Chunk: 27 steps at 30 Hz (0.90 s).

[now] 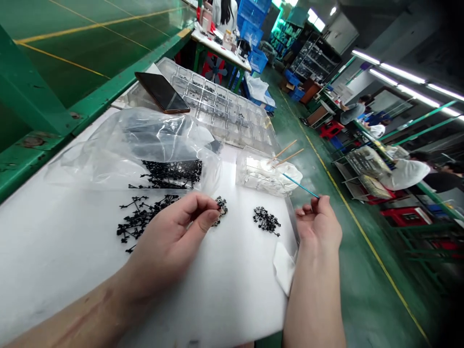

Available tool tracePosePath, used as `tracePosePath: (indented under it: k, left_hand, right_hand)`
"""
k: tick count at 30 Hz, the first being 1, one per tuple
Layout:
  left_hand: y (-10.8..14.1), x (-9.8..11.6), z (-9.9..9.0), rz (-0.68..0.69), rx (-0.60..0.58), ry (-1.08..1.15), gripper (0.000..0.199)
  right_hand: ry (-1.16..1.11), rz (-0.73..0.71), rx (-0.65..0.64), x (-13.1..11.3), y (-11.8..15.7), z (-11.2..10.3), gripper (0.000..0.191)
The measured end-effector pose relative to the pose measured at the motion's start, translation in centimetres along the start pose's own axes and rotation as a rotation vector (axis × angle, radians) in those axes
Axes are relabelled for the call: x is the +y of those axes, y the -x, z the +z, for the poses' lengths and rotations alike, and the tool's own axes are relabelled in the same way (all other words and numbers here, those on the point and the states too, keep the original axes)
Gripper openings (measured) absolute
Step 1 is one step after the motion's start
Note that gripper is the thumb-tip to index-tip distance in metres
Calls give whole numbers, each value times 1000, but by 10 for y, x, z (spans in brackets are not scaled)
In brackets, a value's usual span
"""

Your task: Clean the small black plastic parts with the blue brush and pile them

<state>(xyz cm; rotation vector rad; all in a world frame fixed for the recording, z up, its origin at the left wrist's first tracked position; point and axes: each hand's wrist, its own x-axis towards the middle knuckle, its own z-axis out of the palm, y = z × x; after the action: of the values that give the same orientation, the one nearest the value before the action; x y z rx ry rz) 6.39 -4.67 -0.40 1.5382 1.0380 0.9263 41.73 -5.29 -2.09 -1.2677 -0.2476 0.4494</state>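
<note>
Thumb and forefinger of my left hand (174,237) close on a small black plastic part (218,204), right at the edge of a little cluster of the same parts (221,212). My right hand (319,224) is curled, its fingertips gripping a thin blue stick (300,192) that slants away from me, its far end reaching the white cotton (275,176) packed into a clear plastic box (250,176). Two wooden sticks (290,152) poke out of the same box. A folded white wipe (283,267) lies just below my right hand, by the wrist. Between my hands sits a small heap of black parts (266,221), and left of my left hand spreads a larger tangle of black parts on runners (145,217), all on a white work board (72,270). Farther up, more black runners (170,174) lie against a clear plastic bag (134,150). Behind that is a clear compartment tray (217,106) with dark bits in its cells and a smartphone (162,93) lying across its left end. A green steel bench frame (36,111) runs along the left. Far off, a co-worker (224,12) stands at a table near blue crates (250,21), and more people (353,110) work beyond a green floor (348,212) marked with a yellow line.
</note>
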Motion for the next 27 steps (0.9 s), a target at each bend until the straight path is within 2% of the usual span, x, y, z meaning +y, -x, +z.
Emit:
tracePosePath:
  k: [4,7,9,11,13,14,17,18,19,22,27]
  left_hand:
    - [0,0,0,-14,9,28,23]
    - [-2,0,0,-19,20,58,23]
    - [-2,1,0,-11,21,73,22]
    - [-2,3,1,-2,22,81,21]
    - [-2,5,2,4,24,90,20]
    - [-2,5,2,5,24,95,20]
    - [-2,5,4,25,27,120,18]
    - [-2,5,4,34,30,127,16]
    - [-3,4,4,41,31,133,15]
    - [-3,3,5,56,32,148,11]
    - [-4,2,6,70,23,154,10]
  right_hand:
    - [79,-28,50,11,-8,-4,42]
    - [151,-126,110,10,-6,-3,36]
    - [190,-299,152,7,5,2,33]
    - [239,-525,120,4,24,10,32]
    - [334,-669,-63,4,50,20,26]
    - [424,-685,-228,5,63,26,21]
    - [823,-685,-858,13,93,39,10]
    - [934,-685,-1009,17,98,43,12]
    - [1017,-690,-1104,20,102,45,16]
    - [1110,-730,-1171,29,103,49,18]
    - [1142,-857,-1201,34,103,51,13]
